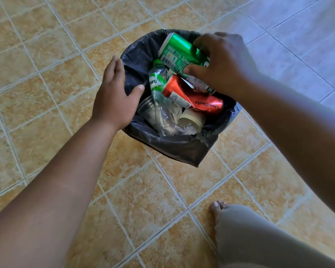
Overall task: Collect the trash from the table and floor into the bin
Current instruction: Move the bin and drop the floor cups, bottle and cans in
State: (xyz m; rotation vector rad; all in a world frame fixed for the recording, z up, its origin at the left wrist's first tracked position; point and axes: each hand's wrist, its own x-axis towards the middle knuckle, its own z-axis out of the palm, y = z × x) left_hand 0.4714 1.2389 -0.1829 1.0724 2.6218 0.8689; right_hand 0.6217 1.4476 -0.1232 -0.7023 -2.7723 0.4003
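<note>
Green can [179, 52] held over the full bin [168, 144], both hands at the rim.

Right hand [223, 64] has its grip pinching the green can, thumb on the near side and fingers curled over the far end; the can lies tilted atop the pile at the far side of the bin. Under it a crushed red can [193, 98], left of that a clear plastic bottle [159, 80] with green label, then a clear cup [146, 107], crumpled plastic and a paper cup [191, 119] at the near side. Black bag [174, 149] lines the bin, folded over the rim. Left hand [114, 99] rests on the left rim, grip spread, thumb inside against the liner, pinching nothing. Bin stands on the tan tiled floor [46, 78]; a bare foot [218, 206] and grey trouser leg [259, 238] near right.
</note>
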